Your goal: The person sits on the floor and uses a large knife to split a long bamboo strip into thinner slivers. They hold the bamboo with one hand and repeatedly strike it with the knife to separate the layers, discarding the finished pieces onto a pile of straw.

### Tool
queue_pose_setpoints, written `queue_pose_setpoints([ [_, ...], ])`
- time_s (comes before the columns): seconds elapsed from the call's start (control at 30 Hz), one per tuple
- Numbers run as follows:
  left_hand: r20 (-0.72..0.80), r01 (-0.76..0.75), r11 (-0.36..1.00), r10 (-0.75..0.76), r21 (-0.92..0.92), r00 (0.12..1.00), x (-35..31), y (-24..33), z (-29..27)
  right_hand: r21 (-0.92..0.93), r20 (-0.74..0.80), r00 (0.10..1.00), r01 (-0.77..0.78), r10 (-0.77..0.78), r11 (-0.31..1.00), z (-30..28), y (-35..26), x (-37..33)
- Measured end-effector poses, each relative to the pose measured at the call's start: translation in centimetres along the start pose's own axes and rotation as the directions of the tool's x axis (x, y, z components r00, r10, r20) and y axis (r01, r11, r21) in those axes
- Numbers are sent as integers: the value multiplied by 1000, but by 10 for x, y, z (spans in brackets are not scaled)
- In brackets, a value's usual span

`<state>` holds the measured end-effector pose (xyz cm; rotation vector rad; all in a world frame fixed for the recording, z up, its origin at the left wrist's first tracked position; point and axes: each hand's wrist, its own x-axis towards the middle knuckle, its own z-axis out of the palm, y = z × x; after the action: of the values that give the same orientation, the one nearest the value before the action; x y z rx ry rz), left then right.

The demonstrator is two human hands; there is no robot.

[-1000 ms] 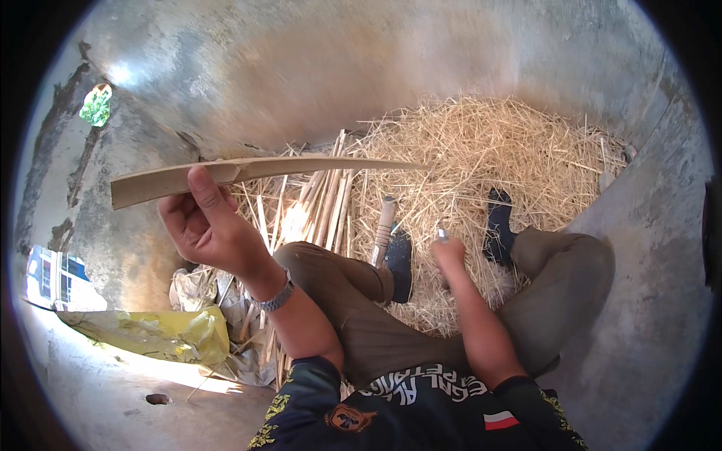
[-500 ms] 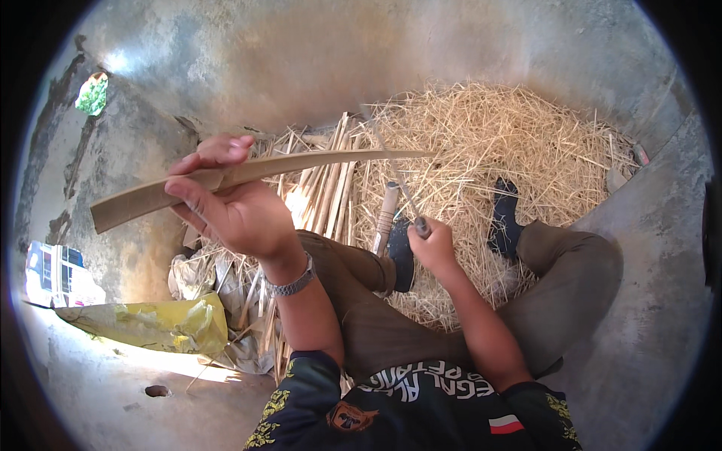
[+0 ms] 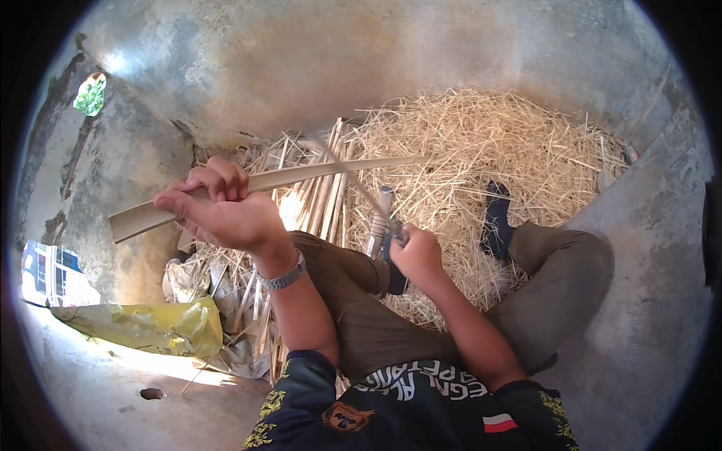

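As a wood strip is gripped by the left hand, the right hand's clutched knife is brought usefully nearer.

Straw-gold and tan against blotched grey

The bamboo strip is pale tan, lighter along its thin edge; the knife has a blurred grey blade and a darker grey butt; the straw heap is golden yellow, the bamboo slats cream to brown; the wooden tool handle is light brown with darker rings; the jersey is near-black, with white lettering, an orange-brown badge, a red-over-white patch and yellow ornamental sleeve motifs; the trousers are olive-brown, the sock-like shoe black; the link-banded watch is silver-grey; the plastic sheet is translucent yellow; the wall is grey, mottled with rust-brown.
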<state>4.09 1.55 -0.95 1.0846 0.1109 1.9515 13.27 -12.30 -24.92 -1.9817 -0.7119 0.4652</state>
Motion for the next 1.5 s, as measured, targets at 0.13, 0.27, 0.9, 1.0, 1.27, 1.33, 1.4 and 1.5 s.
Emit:
queue_pose_setpoints([
  [0.13,88,7,998,-2,-63,996,-6,-2,2,42,36,972,-233,232,972,-1,29,13],
  [0.27,74,-14,998,19,-67,997,-7,6,5,55,81,984,-162,157,985,-15,-2,5],
  [0.9,-185,-39,996,54,84,981,41,15,-36,-170,87,995,-31,47,985,-14,-10,0],
  [1.0,-193,-27,997,40,67,980,45,15,-44,-163,132,991,20,2,986,-17,-20,-5],
  [1.27,-184,-7,997,21,75,983,34,17,-32,-224,181,983,39,3,974,-12,-33,-1],
  [1.33,-195,-39,991,63,126,979,27,28,-19,-217,89,977,-172,195,961,-1,12,15],
  [1.4,-191,-44,990,68,131,979,25,32,-13,-146,-6,912,-406,409,902,5,76,32],
  [1.5,-166,-31,994,49,108,985,28,30,-11,-36,-6,923,-385,385,922,4,85,37],
])
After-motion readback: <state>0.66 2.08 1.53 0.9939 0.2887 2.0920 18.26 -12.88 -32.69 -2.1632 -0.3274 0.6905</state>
